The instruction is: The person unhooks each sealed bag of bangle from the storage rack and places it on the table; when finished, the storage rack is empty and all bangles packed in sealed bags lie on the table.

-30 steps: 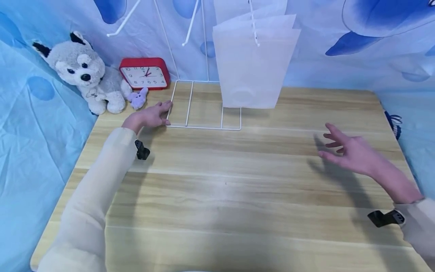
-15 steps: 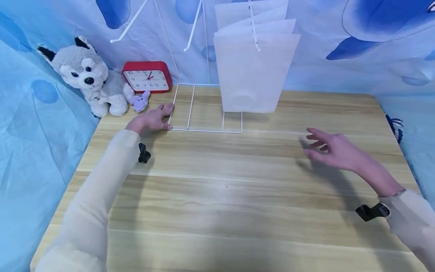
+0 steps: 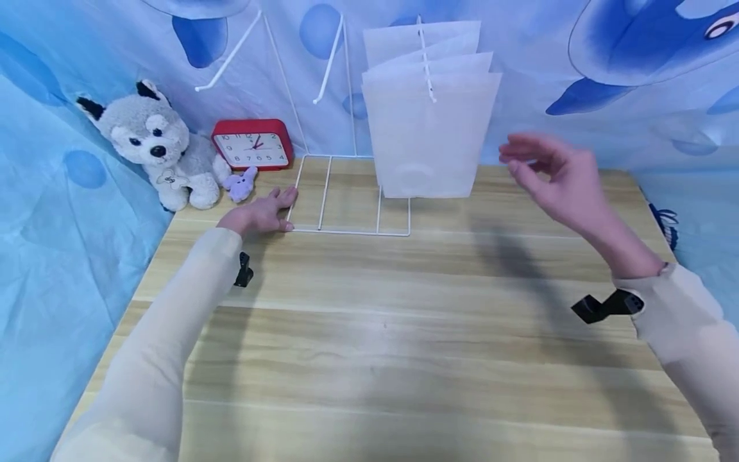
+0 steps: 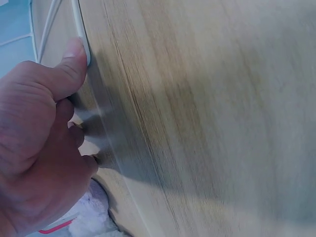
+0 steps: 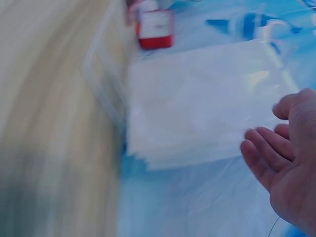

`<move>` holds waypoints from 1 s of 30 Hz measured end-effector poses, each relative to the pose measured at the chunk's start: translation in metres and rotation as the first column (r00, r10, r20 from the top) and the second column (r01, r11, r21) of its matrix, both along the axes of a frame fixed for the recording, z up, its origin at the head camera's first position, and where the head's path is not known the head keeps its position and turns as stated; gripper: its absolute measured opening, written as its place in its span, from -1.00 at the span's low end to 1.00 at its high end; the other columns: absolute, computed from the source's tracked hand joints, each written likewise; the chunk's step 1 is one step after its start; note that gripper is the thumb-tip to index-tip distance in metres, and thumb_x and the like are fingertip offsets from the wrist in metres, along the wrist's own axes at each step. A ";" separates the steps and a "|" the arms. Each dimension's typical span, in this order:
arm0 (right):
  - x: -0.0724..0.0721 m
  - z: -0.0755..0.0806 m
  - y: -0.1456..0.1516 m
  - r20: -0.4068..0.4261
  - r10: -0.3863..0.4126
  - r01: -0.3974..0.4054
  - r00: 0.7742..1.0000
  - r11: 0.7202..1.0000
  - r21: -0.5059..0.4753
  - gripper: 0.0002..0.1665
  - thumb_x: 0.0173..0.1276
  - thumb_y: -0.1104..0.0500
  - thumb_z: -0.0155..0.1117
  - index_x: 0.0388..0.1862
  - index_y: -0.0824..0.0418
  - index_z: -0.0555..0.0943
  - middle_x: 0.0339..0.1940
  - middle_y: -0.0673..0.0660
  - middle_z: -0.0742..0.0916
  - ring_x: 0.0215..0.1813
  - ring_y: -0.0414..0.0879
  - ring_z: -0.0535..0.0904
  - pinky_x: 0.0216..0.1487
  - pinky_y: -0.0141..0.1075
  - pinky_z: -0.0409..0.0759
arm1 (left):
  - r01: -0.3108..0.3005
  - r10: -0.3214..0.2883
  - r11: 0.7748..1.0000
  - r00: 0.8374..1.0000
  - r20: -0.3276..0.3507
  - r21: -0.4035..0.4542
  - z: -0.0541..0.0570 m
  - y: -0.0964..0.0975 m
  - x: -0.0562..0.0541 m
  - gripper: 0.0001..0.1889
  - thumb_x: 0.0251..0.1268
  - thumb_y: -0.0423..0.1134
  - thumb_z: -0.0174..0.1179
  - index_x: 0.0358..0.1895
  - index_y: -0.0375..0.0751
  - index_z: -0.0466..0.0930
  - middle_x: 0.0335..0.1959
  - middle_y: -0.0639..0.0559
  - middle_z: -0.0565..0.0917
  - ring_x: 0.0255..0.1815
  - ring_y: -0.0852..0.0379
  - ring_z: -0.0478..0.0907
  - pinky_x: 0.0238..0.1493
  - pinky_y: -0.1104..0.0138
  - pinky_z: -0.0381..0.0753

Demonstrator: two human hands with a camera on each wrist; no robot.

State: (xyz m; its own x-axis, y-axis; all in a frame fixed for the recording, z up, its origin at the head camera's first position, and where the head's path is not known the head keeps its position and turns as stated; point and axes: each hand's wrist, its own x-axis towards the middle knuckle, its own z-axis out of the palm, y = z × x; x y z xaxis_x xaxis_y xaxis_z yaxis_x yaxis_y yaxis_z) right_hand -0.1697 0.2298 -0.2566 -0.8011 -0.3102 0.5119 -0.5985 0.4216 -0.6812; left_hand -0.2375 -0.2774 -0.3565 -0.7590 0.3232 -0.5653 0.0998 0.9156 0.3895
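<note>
A white wire display rack stands at the back of the table, its prongs sticking out above. At the left side of its base rests my left hand. In the left wrist view, the left thumb presses on the rack's front corner while the other fingers bend down toward the tabletop. Several flat, white, translucent bags hang from the right prong. My right hand is raised just right of them, holding nothing, its fingers loosely bent toward the bags. In the right wrist view this hand is near the bags' edge.
Behind the left hand sit a husky plush, a red clock and a small purple plush. Two bare prongs, a left one and a middle one, jut forward. A blue printed cloth backs the wooden table.
My right hand has risen from low over the right side of the table toward the hanging bags. My left hand stays at the rack's base. The head view has tilted up slightly.
</note>
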 end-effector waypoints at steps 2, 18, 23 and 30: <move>-0.007 0.010 -0.006 0.022 -0.028 0.030 0.999 0.996 -0.088 -0.55 0.34 0.49 0.24 0.21 0.37 0.59 0.02 0.22 0.75 0.00 -0.20 0.68 -0.10 -0.48 0.58 | 0.009 -0.009 1.000 1.000 -0.010 0.000 -0.002 0.000 0.001 -0.05 0.47 -0.19 0.18 0.62 -0.09 -0.39 0.63 -0.17 -0.32 0.57 -0.28 -0.51 0.46 -0.26 -0.30; -0.044 0.045 -0.033 0.250 0.121 0.005 0.961 0.893 -0.450 -0.56 0.31 0.46 0.33 0.17 0.31 0.64 -0.13 0.13 0.78 -0.14 -0.05 0.70 -0.05 -0.41 0.62 | 0.049 -0.050 0.998 0.998 -0.038 -0.033 0.001 0.007 0.003 -0.07 0.46 -0.21 0.19 0.62 -0.19 -0.33 0.63 -0.20 -0.28 0.58 -0.31 -0.44 0.48 -0.21 -0.24; -0.049 0.051 -0.036 0.355 0.147 0.028 0.923 0.896 -0.444 -0.56 0.32 0.41 0.36 0.18 0.22 0.66 -0.09 0.10 0.78 -0.08 -0.06 0.68 -0.04 -0.42 0.61 | 0.034 -0.035 0.999 0.999 -0.038 -0.039 0.004 0.007 0.004 -0.07 0.46 -0.21 0.19 0.62 -0.17 -0.33 0.63 -0.20 -0.30 0.58 -0.30 -0.45 0.47 -0.23 -0.24; -0.053 0.053 -0.049 0.412 0.121 0.035 0.903 0.935 -0.353 -0.60 0.38 0.31 0.34 0.18 0.12 0.69 -0.26 0.10 0.72 -0.19 -0.09 0.65 -0.12 -0.42 0.58 | 0.034 -0.035 0.999 0.998 -0.049 -0.023 0.002 0.001 0.013 -0.07 0.46 -0.23 0.18 0.62 -0.20 -0.32 0.62 -0.25 -0.28 0.57 -0.33 -0.44 0.47 -0.22 -0.25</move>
State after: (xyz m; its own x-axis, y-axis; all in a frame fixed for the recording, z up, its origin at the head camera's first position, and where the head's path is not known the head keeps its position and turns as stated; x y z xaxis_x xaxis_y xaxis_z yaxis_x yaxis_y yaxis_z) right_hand -0.2226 0.1808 -0.2036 -0.9535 -0.2165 0.2095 -0.2341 0.0944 -0.9676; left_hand -0.2248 -0.2765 -0.3542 -0.7744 0.3377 -0.5350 0.1503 0.9196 0.3630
